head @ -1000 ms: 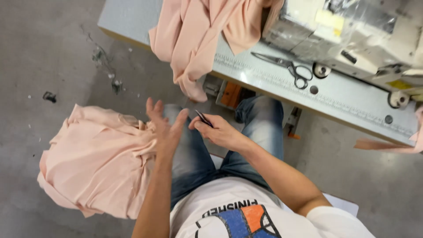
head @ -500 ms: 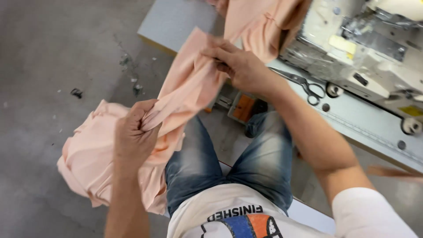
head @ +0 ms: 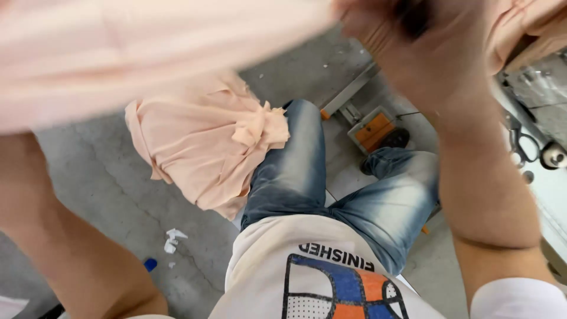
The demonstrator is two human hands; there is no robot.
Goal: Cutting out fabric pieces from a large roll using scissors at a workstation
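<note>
I had the piece of pale peach knit fabric (head: 147, 53) lifted close under the camera, where it spread as a blurred sheet across the top of the view, well above the heap of the same peach cloth (head: 204, 150) that lay on the grey concrete floor (head: 88, 195) just beside my left knee in faded blue jeans (head: 289, 171). My right hand (head: 425, 53) was up at the right edge of the lifted piece, blurred by motion; it seemed closed around the fabric's edge, though I could not tell how the fingers lay. My left hand was hidden behind the cloth, only the forearm (head: 65, 236) showing below it, so I cannot say whether it was spread or pinching. I judged the fabric light, thin and very soft: it draped and folded freely, would sag wherever unsupported, and would stretch rather than tear. The best hold, I reckoned, was a pinch at two well-separated points along an edge or seam, keeping it taut between them. To the right of my right arm, metal scissors (head: 522, 142) lay on the pale sewing surface (head: 552, 195), and an orange foot pedal (head: 372, 127) sat on the floor beyond my knees.
</note>
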